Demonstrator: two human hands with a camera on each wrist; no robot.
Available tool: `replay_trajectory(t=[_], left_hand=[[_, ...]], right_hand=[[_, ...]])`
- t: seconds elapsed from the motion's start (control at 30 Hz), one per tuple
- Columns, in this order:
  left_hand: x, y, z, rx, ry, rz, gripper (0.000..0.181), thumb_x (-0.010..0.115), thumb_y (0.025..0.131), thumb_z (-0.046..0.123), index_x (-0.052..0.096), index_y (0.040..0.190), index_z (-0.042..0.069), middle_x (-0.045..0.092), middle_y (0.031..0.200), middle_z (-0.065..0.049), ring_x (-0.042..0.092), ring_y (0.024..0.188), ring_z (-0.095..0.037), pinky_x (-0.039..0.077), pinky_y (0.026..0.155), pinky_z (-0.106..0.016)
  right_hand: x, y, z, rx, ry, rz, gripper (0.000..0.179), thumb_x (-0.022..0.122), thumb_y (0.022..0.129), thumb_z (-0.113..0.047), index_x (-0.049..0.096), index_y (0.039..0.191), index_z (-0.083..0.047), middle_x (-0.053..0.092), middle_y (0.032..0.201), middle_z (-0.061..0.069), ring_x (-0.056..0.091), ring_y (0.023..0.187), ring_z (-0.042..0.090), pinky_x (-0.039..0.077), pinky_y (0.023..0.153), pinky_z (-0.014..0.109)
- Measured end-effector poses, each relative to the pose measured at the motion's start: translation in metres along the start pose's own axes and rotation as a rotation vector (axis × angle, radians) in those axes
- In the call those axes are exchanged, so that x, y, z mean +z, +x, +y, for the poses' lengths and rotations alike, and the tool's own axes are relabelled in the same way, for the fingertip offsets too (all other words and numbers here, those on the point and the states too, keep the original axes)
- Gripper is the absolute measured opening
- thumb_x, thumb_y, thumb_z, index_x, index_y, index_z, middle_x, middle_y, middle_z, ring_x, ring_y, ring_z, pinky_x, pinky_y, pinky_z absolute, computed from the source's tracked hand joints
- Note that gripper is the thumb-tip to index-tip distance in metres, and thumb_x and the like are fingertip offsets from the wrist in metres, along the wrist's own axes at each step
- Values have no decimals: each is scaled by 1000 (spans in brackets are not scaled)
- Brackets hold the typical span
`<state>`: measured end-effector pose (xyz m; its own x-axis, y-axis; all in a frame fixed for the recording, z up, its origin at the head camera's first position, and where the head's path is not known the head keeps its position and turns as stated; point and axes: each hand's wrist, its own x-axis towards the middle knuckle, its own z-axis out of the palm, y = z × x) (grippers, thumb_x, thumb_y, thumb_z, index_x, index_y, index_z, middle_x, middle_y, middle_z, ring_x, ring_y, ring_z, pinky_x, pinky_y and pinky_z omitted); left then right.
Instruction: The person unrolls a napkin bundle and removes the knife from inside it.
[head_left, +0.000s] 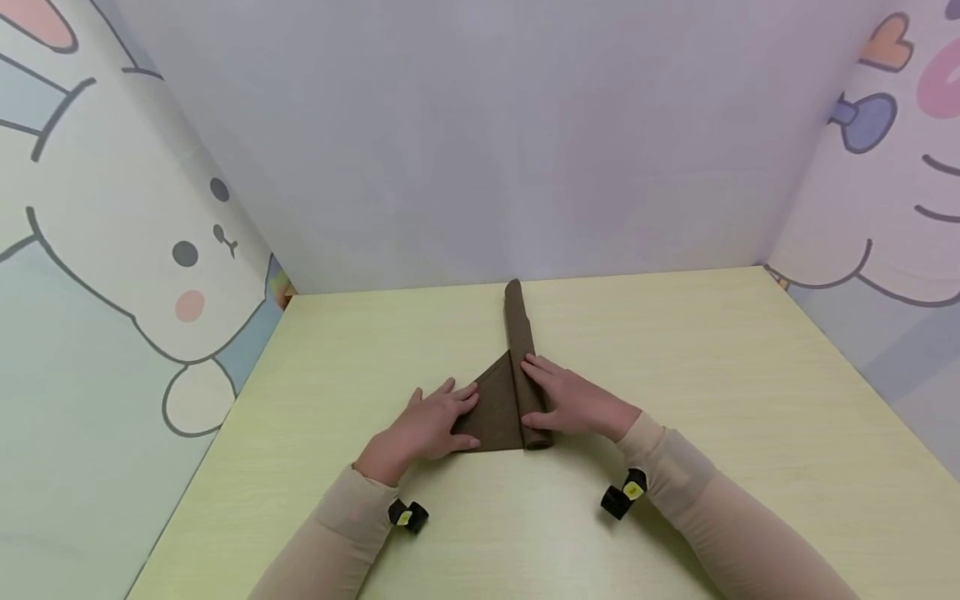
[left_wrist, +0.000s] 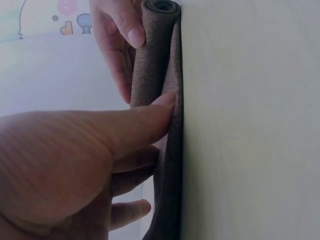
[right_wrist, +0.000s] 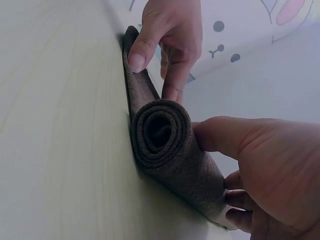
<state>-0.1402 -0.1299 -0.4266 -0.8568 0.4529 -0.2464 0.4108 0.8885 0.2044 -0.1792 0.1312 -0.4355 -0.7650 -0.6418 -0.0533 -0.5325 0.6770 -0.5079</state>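
Observation:
A brown cloth (head_left: 497, 414) lies on the table, partly rolled up. Its rolled part (head_left: 519, 323) runs lengthwise away from me, and the flat part tapers to the left as a triangle. My left hand (head_left: 422, 427) rests on the flat part's left edges, thumb and fingers spread. On the roll's right side, my right hand (head_left: 576, 402) presses with its thumb and fingertips, without wrapping round it. The right wrist view shows the coiled end (right_wrist: 160, 134) with its layers and a hollow middle. In the left wrist view, the left thumb touches the flat cloth near its edge.
The pale wooden table (head_left: 675, 358) stretches out around the cloth. A plain light wall (head_left: 480, 150) stands behind it, with cartoon-printed panels (head_left: 135, 250) at both sides. Each wrist wears a small black camera (head_left: 618, 500).

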Motion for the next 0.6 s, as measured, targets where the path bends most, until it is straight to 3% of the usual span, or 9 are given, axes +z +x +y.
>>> replay_trajectory(t=[0.27,0.6], left_hand=[[-1,0,1,2,12,-10,73,63,89,50,40,149,17,27,157,4,18,145,-28,20,106,-66],[0,0,-1,7,31,-1,72,62,89,51,41,148,17,27,156,4,19,145,-28,22,105,-65]], right_hand=[[2,1,0,-117,-24,7,71,66,92,-33,34,150,-6,21,158,9,15,145,32,25,110,53],[-1,-1,0,-73,-68,-17,71,64,92,-40,37,148,-6,26,157,8,17,145,31,26,110,53]])
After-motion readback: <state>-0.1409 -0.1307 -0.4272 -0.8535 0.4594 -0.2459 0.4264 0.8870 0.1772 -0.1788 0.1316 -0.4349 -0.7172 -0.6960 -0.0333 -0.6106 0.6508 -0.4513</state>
